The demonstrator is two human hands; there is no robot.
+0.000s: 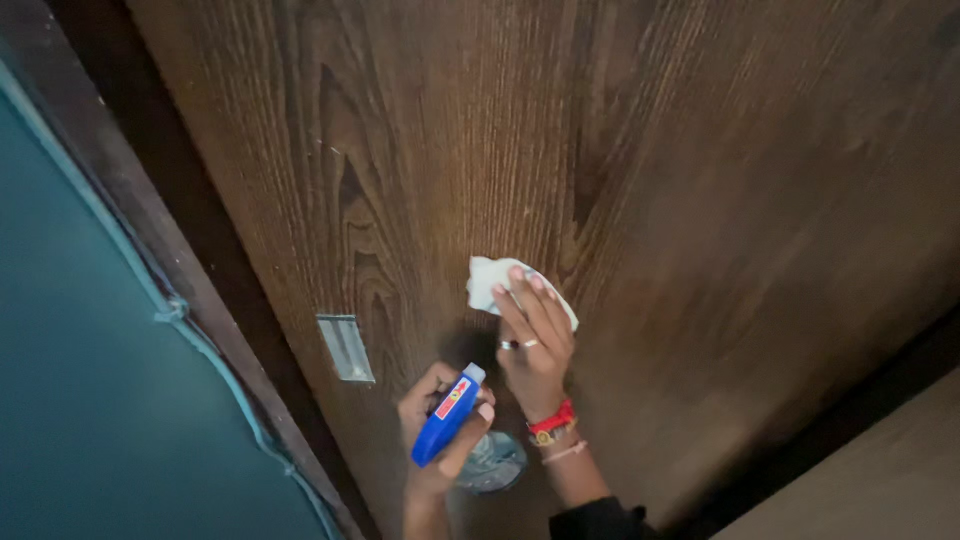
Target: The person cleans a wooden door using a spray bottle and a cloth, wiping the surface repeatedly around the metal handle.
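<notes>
- Nearest the camera, the left hand (440,425) is wrapped tight around a blue spray bottle (448,416), nozzle end tilted up toward the door.
- Just beyond, the right hand (535,350) lies flat with fingers extended, pressing a white cloth (490,282) against the brown wooden door (700,200).
- Left of both, a small metal plate (346,348) is set into the wood, apart from the cloth.
- Risk, as I judge it: the cloth is pinned only under the fingertips, so it could slide out; a tilted nozzle could wet the right hand.
</notes>
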